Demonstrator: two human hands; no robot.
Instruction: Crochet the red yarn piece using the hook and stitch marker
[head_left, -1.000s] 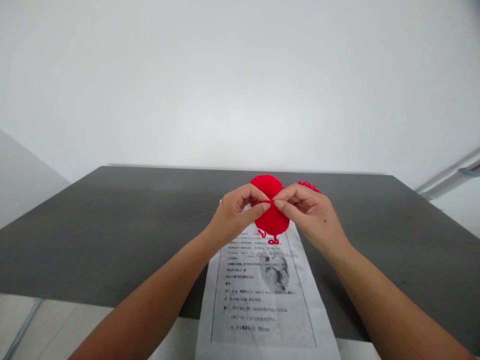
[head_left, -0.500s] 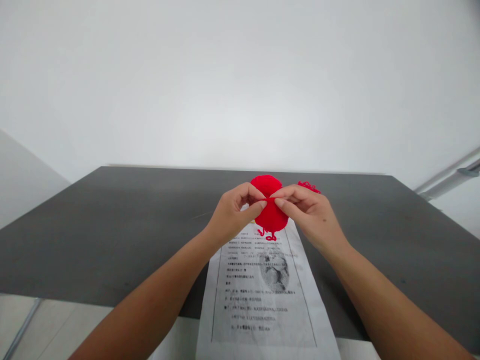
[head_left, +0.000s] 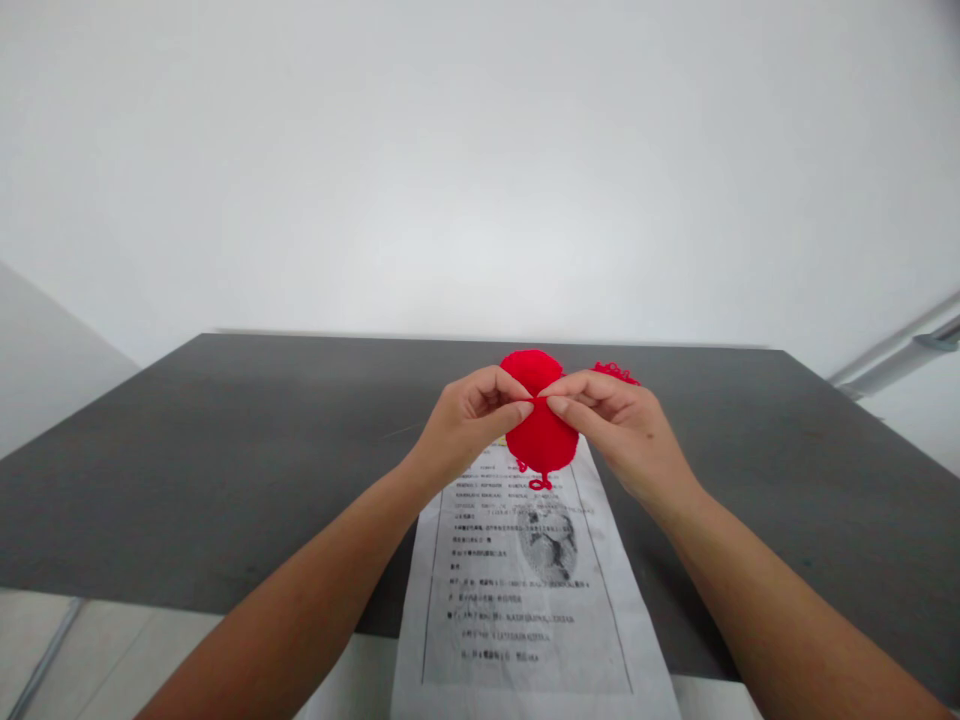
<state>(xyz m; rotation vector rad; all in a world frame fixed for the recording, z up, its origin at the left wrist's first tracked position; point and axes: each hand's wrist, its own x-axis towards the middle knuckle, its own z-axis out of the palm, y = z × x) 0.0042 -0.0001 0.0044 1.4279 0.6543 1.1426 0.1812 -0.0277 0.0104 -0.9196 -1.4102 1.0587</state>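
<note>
A red crocheted yarn piece point(head_left: 541, 438) is held up over the far end of a printed sheet, pinched at its middle so that one rounded part stands above the fingers and another hangs below. Small loops of red yarn dangle from its lower edge. On its left side, my left hand point(head_left: 474, 415) grips it between thumb and forefinger. My right hand point(head_left: 611, 420) pinches it from the right, fingertips almost meeting the left ones. The printed sheet point(head_left: 517, 600), with text and a dark picture, lies under the hands and hangs past the table's near edge.
A small heap of red yarn point(head_left: 616, 373) lies on the dark table point(head_left: 285, 450) behind my right hand. A white wall point(head_left: 480, 180) rises at the table's back. Grey metal tubing point(head_left: 900, 362) shows at the right.
The lower part of the red crocheted piece has tipped slightly downward and looks a little fuller. Both hands keep nearly the same place and grip.
</note>
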